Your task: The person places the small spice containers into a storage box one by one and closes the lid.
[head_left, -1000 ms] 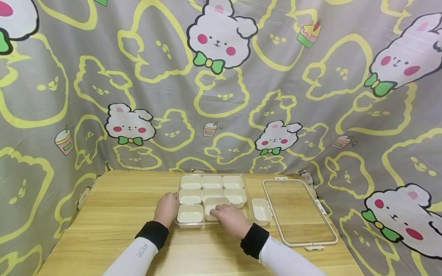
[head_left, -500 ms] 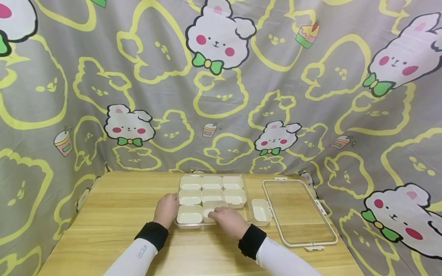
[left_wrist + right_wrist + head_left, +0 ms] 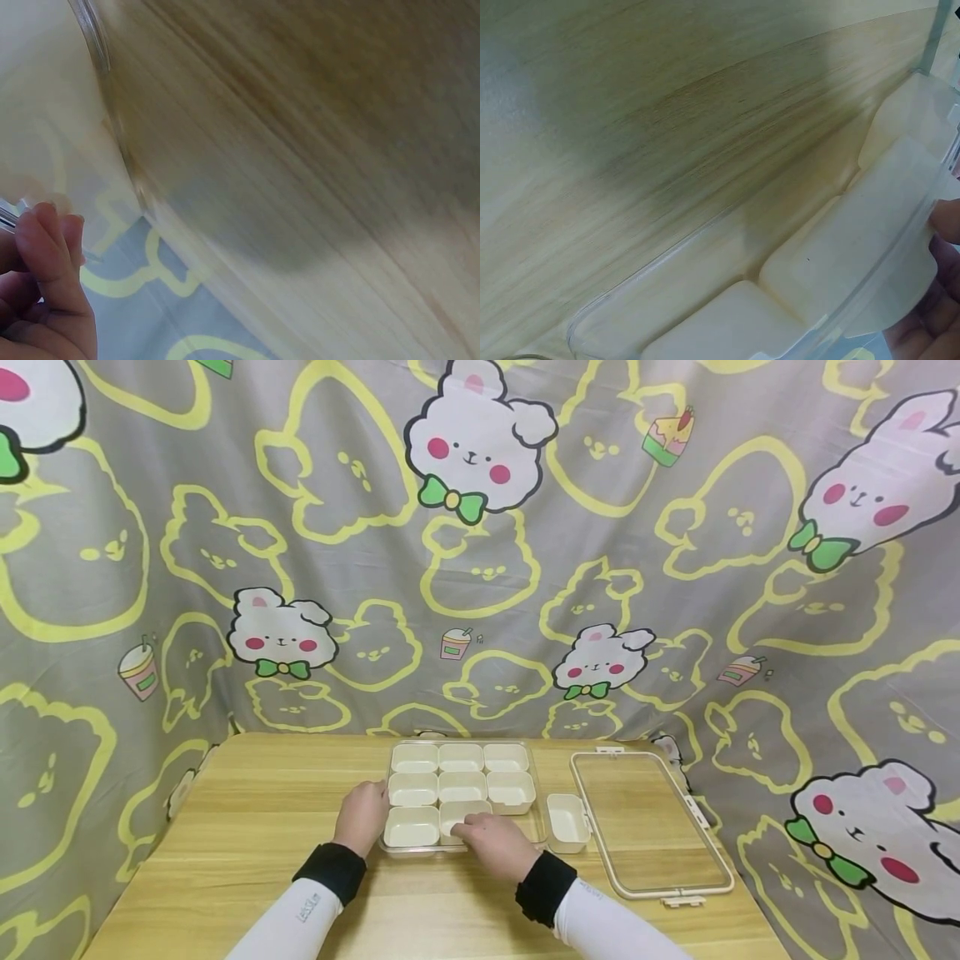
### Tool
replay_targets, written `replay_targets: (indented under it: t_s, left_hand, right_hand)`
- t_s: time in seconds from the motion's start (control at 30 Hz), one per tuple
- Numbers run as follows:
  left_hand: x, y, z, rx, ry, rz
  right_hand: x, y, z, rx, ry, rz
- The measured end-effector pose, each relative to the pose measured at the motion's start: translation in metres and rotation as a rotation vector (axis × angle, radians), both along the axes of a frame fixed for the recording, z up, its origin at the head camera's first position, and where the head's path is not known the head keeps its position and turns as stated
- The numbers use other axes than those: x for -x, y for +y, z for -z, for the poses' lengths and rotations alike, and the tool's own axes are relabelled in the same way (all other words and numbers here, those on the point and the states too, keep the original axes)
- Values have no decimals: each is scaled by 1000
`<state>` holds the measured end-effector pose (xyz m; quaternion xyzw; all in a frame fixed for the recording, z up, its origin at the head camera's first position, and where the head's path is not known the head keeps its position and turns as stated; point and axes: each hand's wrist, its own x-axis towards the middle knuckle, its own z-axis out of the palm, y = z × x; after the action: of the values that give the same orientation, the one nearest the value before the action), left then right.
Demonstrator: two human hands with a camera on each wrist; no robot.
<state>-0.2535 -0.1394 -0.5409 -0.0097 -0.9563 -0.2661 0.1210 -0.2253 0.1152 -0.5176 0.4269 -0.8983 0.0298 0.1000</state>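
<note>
A clear case (image 3: 531, 832) holds several small cream boxes in rows. At its left side my left hand (image 3: 363, 814) grips the wall; in the left wrist view, the fingers of that hand (image 3: 56, 277) pinch a clear rim. My right hand (image 3: 498, 847) pinches the near edge of a cream box (image 3: 456, 812) in the middle of the front row, and partly covers it. From the right wrist view, the held box (image 3: 855, 232) appears inside the clear wall, with fingers curled at its far side. Bare floor shows in the case's front right corner.
One loose cream box (image 3: 567, 822) stands on the wooden table (image 3: 262, 810) just right of the case. Beside it lies a clear lid (image 3: 678, 891) with a white rim and clips. A patterned curtain (image 3: 390, 568) surrounds the table's back and sides.
The right hand has shifted slightly left with the cream box, which has gone lower into the front row beside the left box. My left hand stays where it was.
</note>
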Motion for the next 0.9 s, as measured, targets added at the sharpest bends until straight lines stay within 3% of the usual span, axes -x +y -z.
replay_targets:
  t_s: [0.9]
  left_hand:
    - [1,0,0,12,-12,-5]
  right_hand:
    - [2,6,-3,74,-18,-22]
